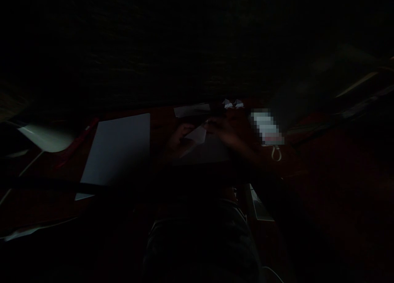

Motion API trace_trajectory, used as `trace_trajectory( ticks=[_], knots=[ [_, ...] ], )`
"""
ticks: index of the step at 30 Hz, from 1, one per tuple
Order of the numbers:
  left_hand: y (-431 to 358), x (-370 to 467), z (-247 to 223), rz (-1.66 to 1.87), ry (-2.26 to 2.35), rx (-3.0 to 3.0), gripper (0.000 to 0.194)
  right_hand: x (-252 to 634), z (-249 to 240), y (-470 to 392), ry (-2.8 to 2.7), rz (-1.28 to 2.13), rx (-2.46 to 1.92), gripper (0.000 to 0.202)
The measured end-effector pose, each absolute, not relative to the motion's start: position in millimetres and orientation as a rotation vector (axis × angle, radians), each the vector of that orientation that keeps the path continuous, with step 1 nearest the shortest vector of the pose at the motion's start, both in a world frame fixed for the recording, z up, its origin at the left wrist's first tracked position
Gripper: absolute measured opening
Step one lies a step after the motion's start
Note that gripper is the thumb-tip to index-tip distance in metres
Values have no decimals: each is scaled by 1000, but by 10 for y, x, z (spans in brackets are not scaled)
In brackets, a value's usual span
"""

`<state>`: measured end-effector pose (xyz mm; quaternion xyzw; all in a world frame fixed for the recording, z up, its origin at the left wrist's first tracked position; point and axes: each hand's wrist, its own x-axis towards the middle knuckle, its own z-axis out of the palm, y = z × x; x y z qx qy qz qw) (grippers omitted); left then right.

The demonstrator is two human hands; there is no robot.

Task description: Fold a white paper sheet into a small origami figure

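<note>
In a very dark head view, a small folded piece of white paper (197,134) is held between my two hands above the desk. My left hand (180,139) grips its left side with curled fingers. At its upper right corner, the fingers of my right hand (222,131) pinch the paper. Beneath both hands lies a pale flat sheet (209,151). Just beyond them is a whitish strip of paper (192,110). Two small folded paper pieces (227,104) stand side by side at the far edge.
A large white sheet (123,145) lies to the left, with a red elongated object (78,141) and a pale lamp-like shape (46,135) beyond it. On the right is a blurred-out pale rectangular item (265,126) with a looped cord (276,153).
</note>
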<state>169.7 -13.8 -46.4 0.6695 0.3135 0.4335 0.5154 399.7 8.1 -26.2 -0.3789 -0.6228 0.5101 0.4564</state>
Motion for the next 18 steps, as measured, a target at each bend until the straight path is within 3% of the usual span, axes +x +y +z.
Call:
trace_trajectory(
  ticks=[8,18],
  knots=[
    [-196,1723,-300,1121,1126,1579,20,3962,-307,8,-1715,1338,-791,38],
    [-159,1685,-370,1089,1207,1464,24,3962,-402,-5,-1830,1126,-853,22]
  ],
)
